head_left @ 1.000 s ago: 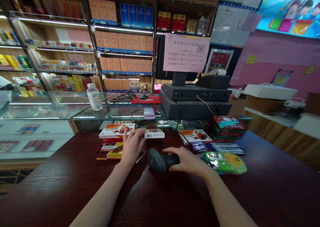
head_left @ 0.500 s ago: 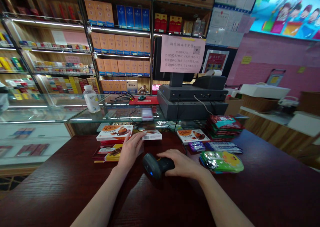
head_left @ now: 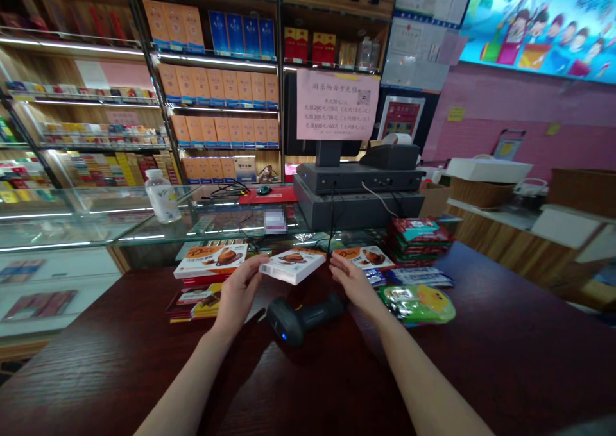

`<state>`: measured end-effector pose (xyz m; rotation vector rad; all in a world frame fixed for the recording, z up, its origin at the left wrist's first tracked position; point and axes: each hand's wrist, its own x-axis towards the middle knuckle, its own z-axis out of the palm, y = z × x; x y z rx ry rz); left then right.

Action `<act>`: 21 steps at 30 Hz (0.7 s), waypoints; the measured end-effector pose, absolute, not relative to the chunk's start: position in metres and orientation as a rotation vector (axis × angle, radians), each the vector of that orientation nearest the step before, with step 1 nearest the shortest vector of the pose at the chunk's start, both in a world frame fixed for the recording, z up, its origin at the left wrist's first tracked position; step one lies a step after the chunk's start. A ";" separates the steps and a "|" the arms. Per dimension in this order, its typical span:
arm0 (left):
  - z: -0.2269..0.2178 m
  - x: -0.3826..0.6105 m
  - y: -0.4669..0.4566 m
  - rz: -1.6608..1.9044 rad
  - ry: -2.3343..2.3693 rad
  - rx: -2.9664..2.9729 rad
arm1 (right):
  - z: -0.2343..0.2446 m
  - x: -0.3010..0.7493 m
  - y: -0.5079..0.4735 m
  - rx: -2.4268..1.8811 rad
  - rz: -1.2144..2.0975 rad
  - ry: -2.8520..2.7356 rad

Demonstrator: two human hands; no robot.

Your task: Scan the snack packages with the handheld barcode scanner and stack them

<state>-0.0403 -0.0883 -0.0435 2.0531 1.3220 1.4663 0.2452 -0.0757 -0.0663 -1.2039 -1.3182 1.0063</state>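
Observation:
My left hand (head_left: pixel 240 290) pinches the left end of a white Dove chocolate box (head_left: pixel 294 266), which tilts above the table. Fingers apart and holding nothing, my right hand (head_left: pixel 355 283) hovers at the right of that box. Between my hands a black barcode scanner (head_left: pixel 303 317) lies on the dark table, its blue light lit. Left of my left hand, another Dove box (head_left: pixel 212 259) tops a pile, with yellow and dark red chocolate bars (head_left: pixel 195 302) in front. Just behind my right hand lies a third Dove box (head_left: pixel 370 257).
Right of my right hand are a green duck-picture pack (head_left: pixel 418 304), blue wrapped bars (head_left: pixel 418 276) and a stack of red packs (head_left: pixel 418 240). A cash register (head_left: pixel 359 192) stands behind on the glass counter (head_left: pixel 202 221), with a plastic bottle (head_left: pixel 162 197) at left.
My right hand has let go of the scanner and moved up and right, fingers apart. The Dove box in my left hand has turned and now shows its top face. The view has shifted slightly.

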 end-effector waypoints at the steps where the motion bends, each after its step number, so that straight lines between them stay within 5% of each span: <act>1: -0.042 -0.039 -0.089 1.490 1.310 2.064 | -0.065 0.245 -0.077 -1.173 1.068 -1.268; 21: -0.040 -0.046 -0.085 1.596 1.502 2.001 | -0.053 0.224 -0.092 -0.966 1.176 -1.086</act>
